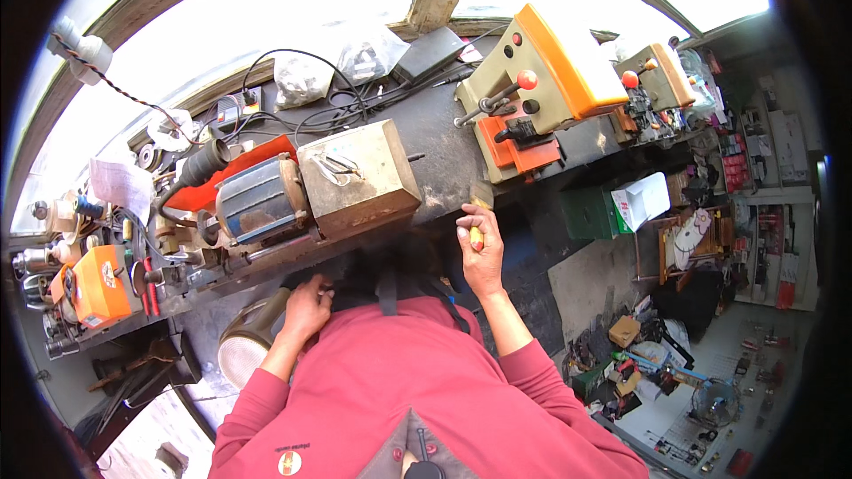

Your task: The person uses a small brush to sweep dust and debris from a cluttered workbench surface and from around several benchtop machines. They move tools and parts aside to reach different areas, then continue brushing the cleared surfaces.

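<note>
My right hand (482,249) holds a small brush by its yellow, red-ended handle (476,238). The blurred bristles point at the workbench's front edge, just left of an orange and beige key-cutting machine (506,126). Low in front of my body, my left hand (308,308) has its fingers curled beside a dark item; whether it grips anything is unclear. Past the left hand, on the bench, stands a machine with a blue-grey electric motor (261,199) and a beige metal housing (363,179). Thin metal pieces (336,167) lie on top of that housing.
A second key machine (655,76) stands farther right. Black cables (326,116) and plastic bags (303,80) lie along the window side. An orange box-shaped unit (103,285) occupies the left end. A round-faced lamp (243,356) sits below my left forearm. A green box (589,213) stands at right.
</note>
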{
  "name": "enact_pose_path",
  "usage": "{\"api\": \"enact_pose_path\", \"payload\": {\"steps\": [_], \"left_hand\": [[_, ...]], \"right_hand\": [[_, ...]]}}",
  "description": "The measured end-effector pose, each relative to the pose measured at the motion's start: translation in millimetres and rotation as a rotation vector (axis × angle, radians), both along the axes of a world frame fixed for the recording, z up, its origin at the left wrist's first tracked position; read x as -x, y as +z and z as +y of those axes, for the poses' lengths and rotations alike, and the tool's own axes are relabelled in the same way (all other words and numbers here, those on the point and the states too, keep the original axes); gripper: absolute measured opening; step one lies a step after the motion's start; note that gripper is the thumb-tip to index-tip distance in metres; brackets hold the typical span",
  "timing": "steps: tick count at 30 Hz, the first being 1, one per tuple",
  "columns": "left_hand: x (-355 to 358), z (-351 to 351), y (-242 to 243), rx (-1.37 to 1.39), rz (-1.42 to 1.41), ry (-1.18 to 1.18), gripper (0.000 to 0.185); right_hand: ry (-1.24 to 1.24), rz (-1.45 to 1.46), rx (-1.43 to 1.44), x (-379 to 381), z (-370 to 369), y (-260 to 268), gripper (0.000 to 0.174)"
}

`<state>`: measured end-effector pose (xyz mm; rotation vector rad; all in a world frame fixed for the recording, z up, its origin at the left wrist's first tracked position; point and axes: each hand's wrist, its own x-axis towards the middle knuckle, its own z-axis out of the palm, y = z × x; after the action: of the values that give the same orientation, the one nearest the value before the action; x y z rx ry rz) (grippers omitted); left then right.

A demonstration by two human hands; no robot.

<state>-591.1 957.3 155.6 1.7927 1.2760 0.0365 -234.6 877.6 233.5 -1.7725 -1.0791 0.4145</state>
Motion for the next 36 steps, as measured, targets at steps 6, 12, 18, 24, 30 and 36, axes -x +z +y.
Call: {"api": "enact_pose_path", "payload": {"steps": [6, 12, 18, 24, 30, 36], "left_hand": [[3.0, 12.0, -7.4, 0.005, -0.009, -0.032, 0.025], [0.2, 14.6, -11.0, -0.032, 0.017, 0.009, 0.025], [-12.5, 10.2, -17.6, 0.024, 0.018, 0.056, 0.026], [-30.1, 8.5, -14.1, 0.070, 0.030, 0.098, 0.029], [-40.4, 9.5, -12.3, 0.065, 0.035, 0.091, 0.030], [-44.8, 7.4, -7.4, 0.072, 0.051, 0.121, 0.031]], "right_hand": [[-0.107, -0.045, -0.062, -6.0, 30.0, 0.6, 0.012], [-0.029, -0.053, -0.055, -10.4, 41.1, -5.2, 0.015], [0.031, 0.159, 0.095, -22.9, 47.1, -0.5, 0.014], [0.079, 0.048, 0.052, -36.4, 56.0, 5.2, 0.019], [0.109, -0.066, 0.045, -45.9, 60.9, 7.3, 0.013], [0.161, 0.155, 0.009, -54.7, 59.7, 25.7, 0.015]]}}
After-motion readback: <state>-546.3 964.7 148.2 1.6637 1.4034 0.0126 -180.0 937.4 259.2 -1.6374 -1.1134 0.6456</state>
